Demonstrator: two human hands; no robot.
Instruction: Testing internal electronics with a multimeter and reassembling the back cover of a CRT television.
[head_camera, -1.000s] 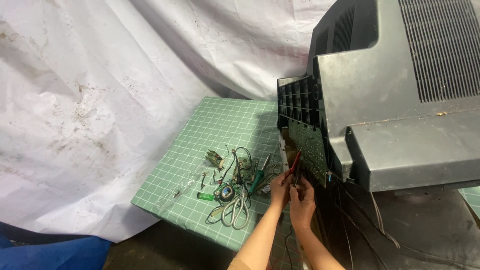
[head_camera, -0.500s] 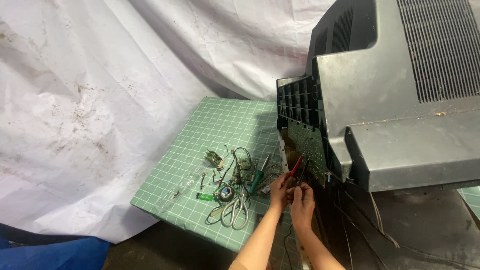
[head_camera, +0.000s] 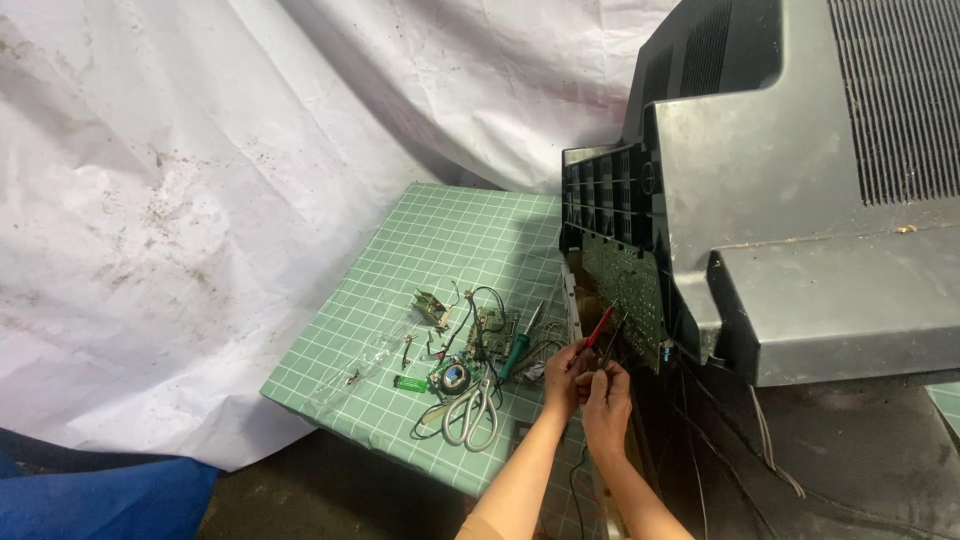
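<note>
Holding red probe (head_camera: 600, 327) in left hand (head_camera: 562, 375), black probe (head_camera: 612, 340) in right hand (head_camera: 606, 400), both closed on grips. Tips at green circuit board (head_camera: 625, 290) under grey television casing (head_camera: 790, 200). Best keep wrists steady, tips apart, touch only one point each.

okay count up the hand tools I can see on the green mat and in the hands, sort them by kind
Red-handled probe, held by the left hand against the green circuit board: 1
Black probe in the right hand: 1
Green-handled screwdriver on the green gridded mat: 1
Grey metal scissors: 1
Total: 4
</note>
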